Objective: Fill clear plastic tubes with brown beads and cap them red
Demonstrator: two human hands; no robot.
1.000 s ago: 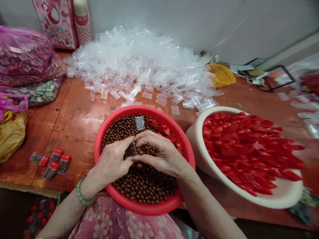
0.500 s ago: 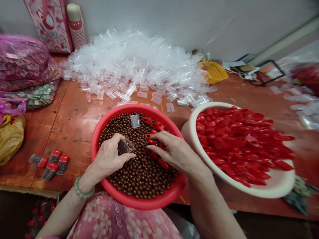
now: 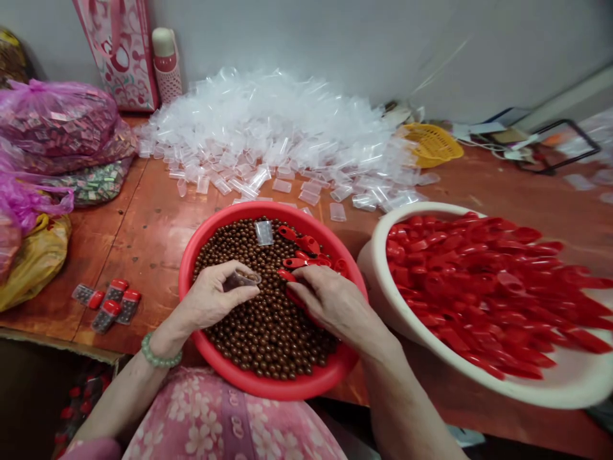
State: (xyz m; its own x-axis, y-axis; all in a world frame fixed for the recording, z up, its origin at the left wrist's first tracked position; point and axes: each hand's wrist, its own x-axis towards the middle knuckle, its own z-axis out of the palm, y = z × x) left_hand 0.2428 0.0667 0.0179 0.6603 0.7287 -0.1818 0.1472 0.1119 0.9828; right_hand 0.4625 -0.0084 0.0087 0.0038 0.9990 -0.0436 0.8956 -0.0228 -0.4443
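Note:
Between the thumb and fingers of my left hand (image 3: 218, 294) is a small clear plastic case (image 3: 242, 278), tilted over the beads; brownish contents show through its wall. My right hand (image 3: 330, 300) is closed on a long red plastic piece (image 3: 299, 297), its fingers partly covering it. Both hands are over a red basin (image 3: 191, 246) full of shiny brown beads (image 3: 268, 338). Beside the right hand, several more red pieces (image 3: 306, 262) lie on the beads. Another clear case (image 3: 264, 233) rests on the beads near the basin's far side.
A cream basin (image 3: 378, 255) heaped with red plastic pieces (image 3: 479, 287) stands to the right. Behind is a large pile of clear cases (image 3: 287, 128) and a yellow basket (image 3: 431, 144). Several filled, red-capped cases (image 3: 117, 300) lie left, near purple bags (image 3: 62, 121).
My right hand has closed around a red piece and drawn it slightly down, away from the others. The case in my left hand has tipped flatter. The view has shifted a little left.

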